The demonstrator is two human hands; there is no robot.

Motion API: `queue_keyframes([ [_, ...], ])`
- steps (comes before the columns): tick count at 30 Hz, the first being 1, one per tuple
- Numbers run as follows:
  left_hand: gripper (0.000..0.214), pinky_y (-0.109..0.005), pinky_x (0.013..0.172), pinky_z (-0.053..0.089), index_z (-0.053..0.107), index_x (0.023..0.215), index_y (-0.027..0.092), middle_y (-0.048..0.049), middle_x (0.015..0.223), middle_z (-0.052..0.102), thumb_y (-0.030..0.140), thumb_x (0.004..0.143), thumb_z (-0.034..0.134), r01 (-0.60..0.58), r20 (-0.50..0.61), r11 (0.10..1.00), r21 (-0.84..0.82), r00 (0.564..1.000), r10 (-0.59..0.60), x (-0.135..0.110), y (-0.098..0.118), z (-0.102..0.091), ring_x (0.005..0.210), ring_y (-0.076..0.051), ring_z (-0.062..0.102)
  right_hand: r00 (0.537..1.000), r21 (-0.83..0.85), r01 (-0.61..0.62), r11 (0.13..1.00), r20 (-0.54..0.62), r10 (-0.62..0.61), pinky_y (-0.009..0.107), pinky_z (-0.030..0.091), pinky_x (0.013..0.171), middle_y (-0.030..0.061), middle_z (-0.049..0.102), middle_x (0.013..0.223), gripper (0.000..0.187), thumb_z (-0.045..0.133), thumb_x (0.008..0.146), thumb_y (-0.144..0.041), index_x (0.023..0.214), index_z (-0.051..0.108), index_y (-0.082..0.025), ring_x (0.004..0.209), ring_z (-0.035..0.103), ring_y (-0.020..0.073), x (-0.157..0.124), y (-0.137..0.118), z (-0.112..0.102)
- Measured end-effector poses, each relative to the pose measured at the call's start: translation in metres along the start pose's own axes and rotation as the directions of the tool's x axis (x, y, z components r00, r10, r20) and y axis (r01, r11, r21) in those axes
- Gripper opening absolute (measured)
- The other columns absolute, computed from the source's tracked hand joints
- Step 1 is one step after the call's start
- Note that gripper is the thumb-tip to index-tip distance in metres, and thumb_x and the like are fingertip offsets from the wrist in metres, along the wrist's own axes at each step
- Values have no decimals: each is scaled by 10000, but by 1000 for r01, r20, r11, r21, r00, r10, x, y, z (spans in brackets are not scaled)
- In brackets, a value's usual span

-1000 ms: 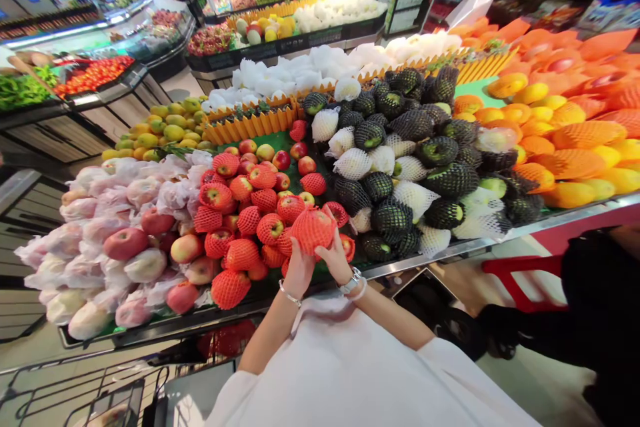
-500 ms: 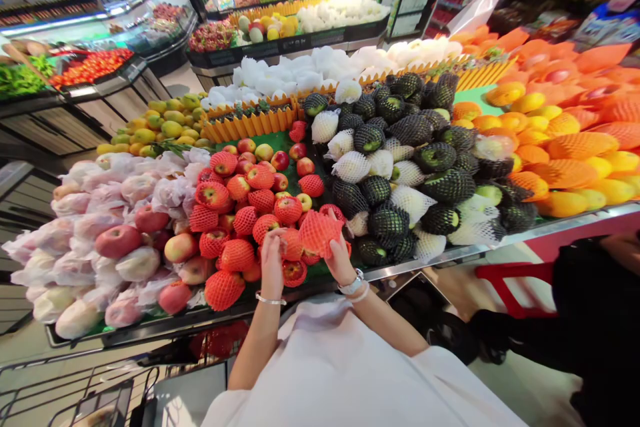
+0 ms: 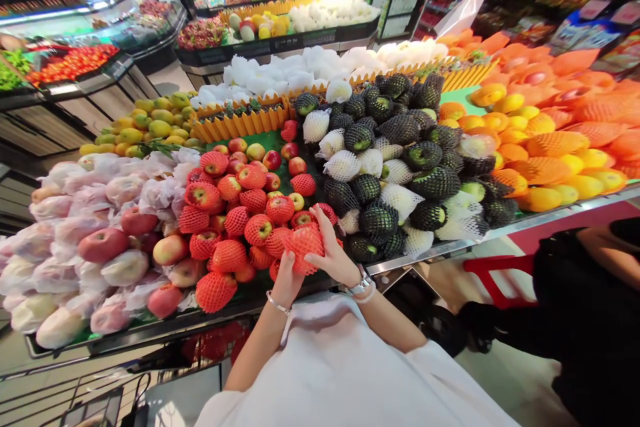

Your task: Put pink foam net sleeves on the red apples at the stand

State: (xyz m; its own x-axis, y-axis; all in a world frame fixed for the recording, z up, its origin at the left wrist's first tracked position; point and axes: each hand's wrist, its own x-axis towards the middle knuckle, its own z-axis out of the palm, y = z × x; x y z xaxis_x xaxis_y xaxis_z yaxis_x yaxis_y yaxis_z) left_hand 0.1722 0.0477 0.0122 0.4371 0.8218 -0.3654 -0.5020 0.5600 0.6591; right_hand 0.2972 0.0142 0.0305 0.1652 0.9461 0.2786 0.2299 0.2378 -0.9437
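Both hands are on an apple in a red foam net, held just above the front of the apple pile. The net covers it, so little of its skin shows. My right hand, with a watch at the wrist, wraps its right side, fingers over the top and thumb across the front. My left hand, wearing a bracelet, grips it from the lower left; some of those fingers are hidden behind it. Around and beyond lie several red apples, many in red foam nets.
Paper-wrapped apples lie to the left, dark-netted green fruit to the right, and yellow fruit farther right. A metal cart stands low at left. A person in black is close on the right, beside a red stool.
The netted apple has come lower and closer to my body. My left hand has moved from the pile onto it, and my right hand has turned around its side. The view has shifted slightly.
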Motion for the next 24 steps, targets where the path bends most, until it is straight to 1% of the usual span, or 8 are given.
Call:
queue_keyframes([
  [3,567,-388,970,485,643,1074,177,-103,1184,641,518,643,783,46,-59,993,-112,997,-53,5,-2,9,1203,-291,528,997,101,-55,993,-54,61,446,49,1211,30,71,1603,820,445,886,-621,1533,112,-243,1478,73,230,4,12,3],
  [7,489,-308,911,510,644,1072,165,-80,1186,643,371,659,805,23,-122,989,-149,992,-42,11,1,11,1130,-236,578,958,292,-66,954,-249,143,439,172,1202,46,273,1555,653,334,952,-557,1517,208,-254,1427,284,204,8,16,-3],
  [9,493,-290,884,524,638,1076,145,-83,1176,643,325,653,815,40,-118,987,-152,991,-58,12,3,9,1081,-216,600,943,243,-6,970,-321,86,456,204,1191,37,361,1514,559,343,973,-485,1490,293,-277,1402,337,207,8,9,-9],
  [13,373,-297,804,556,637,1090,156,-90,1148,646,310,763,728,187,-26,960,-210,980,-197,8,-1,12,976,-195,635,976,-113,188,976,-85,-198,483,236,1170,19,513,1405,404,403,969,-345,1349,529,-296,1386,356,228,6,-9,-11],
  [17,278,-265,748,549,643,1027,172,-72,1037,665,304,786,691,251,-71,945,-208,960,-270,4,-9,17,900,-170,642,981,-164,190,968,-4,-193,442,389,1070,51,666,1174,351,383,974,-304,1153,684,-268,1173,556,209,2,-12,-3],
  [20,459,-297,810,534,620,1051,169,-80,1080,649,396,684,776,129,-77,987,-97,988,-137,4,-14,12,952,-193,628,987,6,158,987,7,-158,445,265,1161,37,565,1344,419,334,985,-399,1293,589,-273,1315,442,208,2,-2,-6],
  [22,589,-320,890,506,595,1083,171,-90,1129,631,422,603,826,-22,-90,1000,-3,996,22,6,-15,6,1022,-211,608,986,144,110,983,-139,-89,438,179,1199,7,431,1470,473,331,975,-453,1398,468,-292,1402,324,197,4,9,-9],
  [24,690,-353,963,470,558,1141,187,-97,1188,602,423,560,846,-186,-110,973,136,973,201,7,-15,0,1104,-234,578,940,297,69,953,-339,37,432,192,1199,-11,390,1497,479,350,964,-465,1409,443,-314,1408,319,183,5,17,-8],
])
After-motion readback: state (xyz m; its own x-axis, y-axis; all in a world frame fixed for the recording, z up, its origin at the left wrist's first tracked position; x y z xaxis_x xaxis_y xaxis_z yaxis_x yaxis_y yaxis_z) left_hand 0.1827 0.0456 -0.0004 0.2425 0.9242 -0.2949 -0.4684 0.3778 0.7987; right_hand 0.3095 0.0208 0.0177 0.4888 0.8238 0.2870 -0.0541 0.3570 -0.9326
